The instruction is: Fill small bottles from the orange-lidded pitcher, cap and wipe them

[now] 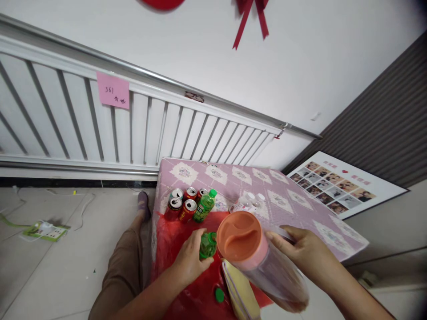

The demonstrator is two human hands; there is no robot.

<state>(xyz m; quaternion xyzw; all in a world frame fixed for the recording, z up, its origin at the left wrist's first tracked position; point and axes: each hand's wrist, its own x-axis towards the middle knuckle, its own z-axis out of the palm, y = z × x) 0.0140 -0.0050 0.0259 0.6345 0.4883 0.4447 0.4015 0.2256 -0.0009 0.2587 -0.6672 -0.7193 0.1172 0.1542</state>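
Note:
My left hand (188, 258) is wrapped round an uncapped green plastic bottle (208, 245). My right hand (302, 244) grips the handle of a clear pitcher (278, 278) with an orange lid (239, 235). The pitcher is tilted, its lid beside the bottle's mouth, and brownish liquid shows at its base. Whether liquid flows between them I cannot tell. Below them, a green cap (219, 294) lies on the red plastic sheet (180, 289) next to a folded yellow cloth (240, 291).
Several opened drink cans (187, 210) and a capped green bottle (204, 206) are grouped on the flower-patterned table (242, 175). White-capped containers (250, 201) lie to their right. A white radiator (187, 129) runs behind; a power strip (45, 230) is on the floor at left.

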